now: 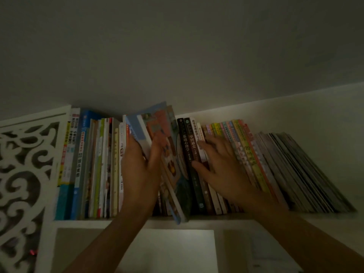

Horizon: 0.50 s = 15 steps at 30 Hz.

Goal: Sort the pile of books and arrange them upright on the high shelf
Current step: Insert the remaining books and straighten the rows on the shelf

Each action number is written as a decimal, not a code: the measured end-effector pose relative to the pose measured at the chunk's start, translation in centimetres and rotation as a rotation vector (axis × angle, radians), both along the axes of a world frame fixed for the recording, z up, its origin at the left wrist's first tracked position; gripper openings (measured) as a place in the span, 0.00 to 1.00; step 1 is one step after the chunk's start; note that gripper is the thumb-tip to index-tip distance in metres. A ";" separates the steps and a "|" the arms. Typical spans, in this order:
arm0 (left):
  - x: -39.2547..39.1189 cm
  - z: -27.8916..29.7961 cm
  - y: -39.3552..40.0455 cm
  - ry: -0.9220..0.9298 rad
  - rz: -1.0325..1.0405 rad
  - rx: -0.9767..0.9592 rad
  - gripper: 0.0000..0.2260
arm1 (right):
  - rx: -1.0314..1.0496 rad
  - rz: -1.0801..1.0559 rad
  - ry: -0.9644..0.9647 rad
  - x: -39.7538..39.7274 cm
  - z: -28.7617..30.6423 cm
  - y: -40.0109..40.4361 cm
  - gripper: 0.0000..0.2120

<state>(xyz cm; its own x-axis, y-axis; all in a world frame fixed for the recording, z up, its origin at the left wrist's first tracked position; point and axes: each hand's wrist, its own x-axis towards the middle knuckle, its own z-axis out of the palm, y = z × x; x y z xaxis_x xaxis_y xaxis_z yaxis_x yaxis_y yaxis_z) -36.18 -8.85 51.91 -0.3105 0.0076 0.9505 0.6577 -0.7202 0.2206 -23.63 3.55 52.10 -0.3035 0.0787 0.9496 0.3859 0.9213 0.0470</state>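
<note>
Materials on the high shelf, as I see them.
Shelf (197, 223): smooth white painted board. Books (94, 164): paper, covers glossy. Side panel (21, 164): white cut-out fretwork. Wall (177, 46): matt plaster.

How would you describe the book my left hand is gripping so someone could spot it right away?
Look at the high white shelf with its row of books. Near the middle, just left of two black books, the left hand grips a picture book. It stands out by leaning across its neighbours, with a light blue edge and an orange illustrated cover facing outward.
</note>
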 end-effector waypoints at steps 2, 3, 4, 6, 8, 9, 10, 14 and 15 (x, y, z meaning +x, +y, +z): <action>-0.3 0.2 -1.1 0.002 -0.019 0.000 0.09 | -0.011 0.041 0.015 -0.7 -0.4 -0.6 0.31; -0.6 0.1 -1.7 0.001 -0.036 -0.019 0.10 | -0.020 0.059 0.017 -1.2 -0.7 -1.2 0.32; -0.7 0.0 -2.1 0.000 -0.052 -0.030 0.11 | -0.032 0.068 0.020 -1.5 -0.7 -1.6 0.31; -0.9 -0.4 -3.3 -0.006 -0.056 -0.028 0.11 | -0.103 0.105 0.024 -2.2 -1.0 -2.7 0.29; -1.5 -0.5 -5.0 -0.001 -0.051 -0.012 0.09 | -0.251 0.309 0.077 -2.9 -1.0 -4.2 0.27; -1.9 -0.4 -6.0 -0.002 -0.056 -0.010 0.09 | -0.347 0.454 0.120 -3.2 -0.9 -4.8 0.24; -2.5 -0.2 -6.9 -0.008 -0.075 -0.010 0.09 | -0.450 0.593 0.165 -3.4 -0.7 -5.6 0.20; -5.2 0.2 -9.1 -0.108 -0.223 -0.038 0.07 | -0.871 0.786 0.118 -3.1 -0.5 -8.2 0.14; -5.7 0.0 -9.3 -0.124 -0.267 -0.059 0.09 | -0.891 0.802 0.101 -3.1 -0.7 -8.6 0.12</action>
